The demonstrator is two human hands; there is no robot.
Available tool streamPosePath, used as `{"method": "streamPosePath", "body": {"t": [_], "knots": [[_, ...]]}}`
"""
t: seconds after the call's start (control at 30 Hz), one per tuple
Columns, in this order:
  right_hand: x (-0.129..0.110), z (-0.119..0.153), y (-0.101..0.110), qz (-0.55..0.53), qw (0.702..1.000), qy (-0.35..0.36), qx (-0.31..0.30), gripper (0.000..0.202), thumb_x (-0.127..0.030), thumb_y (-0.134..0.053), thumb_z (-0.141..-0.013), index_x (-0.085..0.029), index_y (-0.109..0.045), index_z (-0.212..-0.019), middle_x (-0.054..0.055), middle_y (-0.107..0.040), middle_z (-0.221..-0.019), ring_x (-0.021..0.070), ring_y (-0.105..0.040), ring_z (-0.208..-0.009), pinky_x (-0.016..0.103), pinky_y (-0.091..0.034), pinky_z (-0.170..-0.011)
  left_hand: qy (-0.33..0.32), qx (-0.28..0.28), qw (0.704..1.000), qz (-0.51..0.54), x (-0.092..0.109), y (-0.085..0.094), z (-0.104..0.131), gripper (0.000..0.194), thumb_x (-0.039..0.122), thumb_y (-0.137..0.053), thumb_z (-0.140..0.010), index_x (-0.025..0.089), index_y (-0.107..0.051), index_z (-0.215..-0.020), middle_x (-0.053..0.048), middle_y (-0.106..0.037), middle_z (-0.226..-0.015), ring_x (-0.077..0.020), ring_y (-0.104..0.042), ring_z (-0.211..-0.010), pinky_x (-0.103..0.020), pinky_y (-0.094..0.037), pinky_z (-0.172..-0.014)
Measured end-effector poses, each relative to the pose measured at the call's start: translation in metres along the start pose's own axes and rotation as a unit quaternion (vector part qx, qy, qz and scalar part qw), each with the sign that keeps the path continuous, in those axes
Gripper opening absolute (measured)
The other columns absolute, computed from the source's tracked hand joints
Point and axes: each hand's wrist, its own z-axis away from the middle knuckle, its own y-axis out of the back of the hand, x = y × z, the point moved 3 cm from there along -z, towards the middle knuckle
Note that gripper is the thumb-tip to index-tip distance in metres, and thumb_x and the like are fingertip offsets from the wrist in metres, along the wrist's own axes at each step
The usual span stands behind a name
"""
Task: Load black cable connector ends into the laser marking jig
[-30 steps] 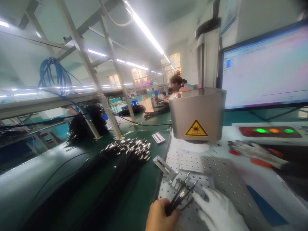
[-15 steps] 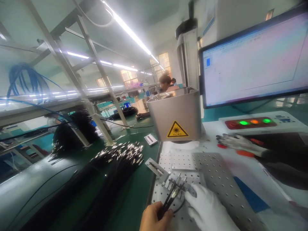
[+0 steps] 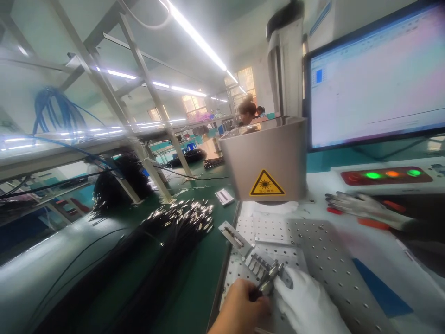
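My bare left hand (image 3: 243, 304) is closed around a small bundle of black cables with metal connectors (image 3: 268, 281). At the connector ends, the white-gloved fingers of my right hand (image 3: 304, 297) are closed against the metal tips. Just beyond both hands lies a metal fixture with a row of slots (image 3: 257, 265), its slots now exposed. It rests on a perforated metal plate (image 3: 236, 273). The cable lengths below my left hand are mostly hidden by it.
Black cables with shiny ends (image 3: 189, 215) are heaped on the green bench at left. A grey housing with a laser warning sign (image 3: 239, 162) stands ahead. At right are a monitor (image 3: 375, 83), lit buttons (image 3: 392, 174) and a grey-white glove (image 3: 361, 206); whether it is worn is unclear.
The connectors have come away from the slotted fixture toward me and now tilt to the right between my hands. My left hand has turned over them. The view has shifted slightly left.
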Motion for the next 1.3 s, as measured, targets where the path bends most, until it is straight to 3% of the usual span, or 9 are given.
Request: {"method": "streamPosePath", "body": {"t": [0.1,0.23,0.37,0.47,0.63,0.73,0.9,1.13,1.3], "knots": [[0.001,0.000,-0.030,0.006,0.998,-0.057,-0.034,0.041,-0.018,-0.074,-0.058,-0.034,-0.074,-0.096,0.009,-0.066,-0.107,0.0293,-0.063,-0.088,0.036,-0.052,-0.070,0.029,0.028,0.999,-0.013,0.012,-0.003,0.002,0.016,0.028,-0.067,-0.070,0.017,-0.063,-0.080,0.002,-0.056,-0.069,-0.0171,-0.052,-0.073,-0.027,-0.038,-0.067],[0.003,-0.001,-0.043,0.019,0.982,-0.173,-0.072,0.038,-0.008,-0.066,-0.065,-0.032,-0.075,-0.094,0.007,-0.068,-0.106,0.0258,-0.064,-0.090,0.033,-0.050,-0.075,0.029,0.048,0.998,-0.034,0.026,-0.006,0.009,0.008,0.019,-0.060,-0.073,0.018,-0.056,-0.066,0.003,-0.051,-0.065,-0.0146,-0.048,-0.069,-0.027,-0.033,-0.065],[-0.002,-0.002,-0.008,0.017,0.997,-0.048,-0.059,0.040,-0.012,-0.067,-0.069,-0.033,-0.073,-0.103,0.011,-0.065,-0.114,0.0308,-0.063,-0.095,0.040,-0.053,-0.076,-0.010,0.015,1.000,-0.021,0.031,-0.003,0.012,0.023,0.021,-0.055,-0.078,0.019,-0.048,-0.057,0.004,-0.041,-0.055,-0.0129,-0.042,-0.060,-0.028,-0.026,-0.057],[0.001,-0.001,0.014,0.010,0.999,0.021,-0.031,0.037,-0.016,-0.060,-0.077,-0.031,-0.071,-0.110,0.015,-0.063,-0.115,0.0301,-0.064,-0.094,0.039,-0.055,-0.073,-0.062,0.063,0.995,-0.038,0.034,0.011,0.012,0.027,0.026,-0.053,-0.082,0.019,-0.047,-0.057,0.005,-0.039,-0.054,-0.0119,-0.039,-0.058,-0.027,-0.024,-0.056],[0.006,0.000,0.011,0.011,0.998,0.067,0.016,0.036,-0.018,-0.051,-0.081,-0.029,-0.070,-0.110,0.015,-0.064,-0.112,0.0279,-0.066,-0.089,0.037,-0.058,-0.069,-0.047,0.066,0.995,0.058,0.031,0.021,0.010,0.019,0.028,-0.051,-0.086,0.019,-0.054,-0.070,0.006,-0.041,-0.052,-0.0104,-0.036,-0.050,-0.025,-0.026,-0.051],[0.006,0.001,0.007,0.021,0.996,0.079,0.040,0.034,-0.018,-0.049,-0.080,-0.028,-0.070,-0.106,0.015,-0.064,-0.108,0.0275,-0.066,-0.087,0.036,-0.057,-0.065,-0.028,0.076,0.992,0.098,0.030,0.018,0.009,0.009,0.019,-0.056,-0.081,0.021,-0.050,-0.075,0.008,-0.044,-0.053,-0.0096,-0.038,-0.049,-0.024,-0.028,-0.052],[0.006,0.001,0.012,0.030,0.995,0.080,0.050,0.033,-0.018,-0.053,-0.078,-0.028,-0.070,-0.104,0.014,-0.064,-0.107,0.0266,-0.066,-0.085,0.033,-0.056,-0.062,-0.033,0.086,0.994,0.063,0.036,0.016,0.012,0.012,0.011,-0.059,-0.073,0.019,-0.051,-0.068,0.005,-0.048,-0.061,-0.0107,-0.044,-0.059,-0.025,-0.033,-0.060],[0.000,-0.002,0.018,0.015,0.999,0.029,0.005,0.031,-0.017,-0.058,-0.078,-0.031,-0.071,-0.103,0.011,-0.064,-0.112,0.0263,-0.063,-0.089,0.035,-0.054,-0.069,-0.015,0.126,0.989,-0.077,0.041,0.011,0.011,0.011,0.027,-0.059,-0.080,0.017,-0.057,-0.075,-0.002,-0.056,-0.077,-0.0171,-0.051,-0.076,-0.028,-0.031,-0.066],[-0.002,-0.002,0.019,-0.009,1.000,0.009,-0.012,0.032,-0.018,-0.060,-0.078,-0.030,-0.071,-0.105,0.011,-0.064,-0.112,0.0264,-0.062,-0.090,0.037,-0.054,-0.073,-0.013,0.131,0.982,-0.138,0.048,0.007,0.013,0.017,0.025,-0.055,-0.078,0.020,-0.048,-0.064,-0.001,-0.050,-0.067,-0.0175,-0.050,-0.070,-0.029,-0.027,-0.062]]}}
